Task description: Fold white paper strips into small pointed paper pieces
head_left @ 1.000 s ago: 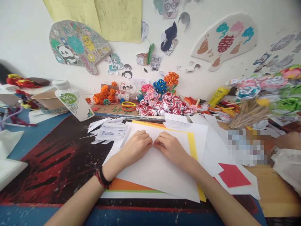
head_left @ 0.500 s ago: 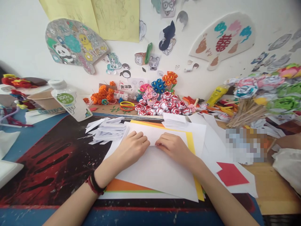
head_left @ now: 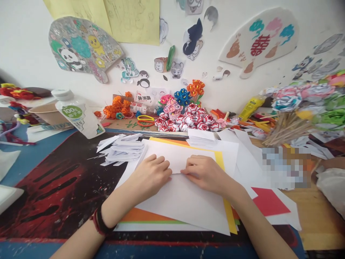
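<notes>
A piece of white paper (head_left: 176, 162) lies between my two hands, its near edge running straight from one to the other. My left hand (head_left: 153, 176), with dark bands on the wrist, has its fingers curled and closed on that edge. From the other side, my right hand (head_left: 206, 172) pinches the same edge between thumb and fingers. Under both hands spreads a large white sheet (head_left: 185, 207), on top of yellow paper (head_left: 231, 216) and orange paper (head_left: 151, 215). My fingers hide both ends of the gripped edge.
Folded white paper strips (head_left: 125, 149) are heaped left of the sheets, and a white paper stack (head_left: 201, 137) sits behind. Red-and-white flowers (head_left: 191, 120) line the wall. A white bottle (head_left: 78, 113) stands back left; red paper (head_left: 271, 201) lies right.
Both hands have come slightly nearer to me with the paper's edge, and my right hand has shifted a little to the right. The grip looks the same.
</notes>
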A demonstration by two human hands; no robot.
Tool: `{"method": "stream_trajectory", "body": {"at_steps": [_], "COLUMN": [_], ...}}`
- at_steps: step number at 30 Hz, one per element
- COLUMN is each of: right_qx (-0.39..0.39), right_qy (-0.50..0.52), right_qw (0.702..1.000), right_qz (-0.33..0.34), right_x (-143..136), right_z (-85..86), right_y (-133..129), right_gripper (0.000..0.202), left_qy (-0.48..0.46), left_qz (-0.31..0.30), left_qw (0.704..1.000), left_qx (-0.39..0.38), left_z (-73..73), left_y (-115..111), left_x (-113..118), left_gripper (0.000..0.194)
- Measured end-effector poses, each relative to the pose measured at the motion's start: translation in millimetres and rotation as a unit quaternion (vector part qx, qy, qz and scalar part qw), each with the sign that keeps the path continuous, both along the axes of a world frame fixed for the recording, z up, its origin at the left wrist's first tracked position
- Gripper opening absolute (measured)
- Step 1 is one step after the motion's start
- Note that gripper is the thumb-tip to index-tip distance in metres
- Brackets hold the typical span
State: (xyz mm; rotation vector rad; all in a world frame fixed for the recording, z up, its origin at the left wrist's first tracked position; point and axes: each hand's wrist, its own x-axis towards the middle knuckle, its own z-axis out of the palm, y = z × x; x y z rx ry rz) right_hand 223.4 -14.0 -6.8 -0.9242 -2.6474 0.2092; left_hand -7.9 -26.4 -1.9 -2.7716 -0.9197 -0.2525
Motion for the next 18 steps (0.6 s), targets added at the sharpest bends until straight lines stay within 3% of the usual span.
{"method": "stream_trajectory", "body": {"at_steps": [3,9,14,18], "right_qx": [-0.012,0.003,-0.003,-0.069], "right_qy": [0.001,0.013,0.032,0.102], "right_qw": [1.0,1.0,0.999,0.991], "right_qz": [-0.01,-0.016,-0.035,-0.053], "right_x": [1,-1,-5,-10], "right_z": [1.4,-4.6,-2.6,1.0], "right_y": [1,3,1,-1], "right_gripper": [0.012,0.013,0.018,0.011], "left_qy": [0.001,0.033,-0.025,-0.118], "left_qz": [0.004,-0.046,0.023,0.049], "left_qw": [1.0,0.997,0.999,0.992], "left_qx": [0.004,0.05,0.033,-0.019], "left_z": [-0.9,-3.1,-10.8,-15.3], "left_y": [1,3,6,7], "left_x": [0,2,6,7], "left_gripper": [0.021,0.022,0.02,0.023]}}
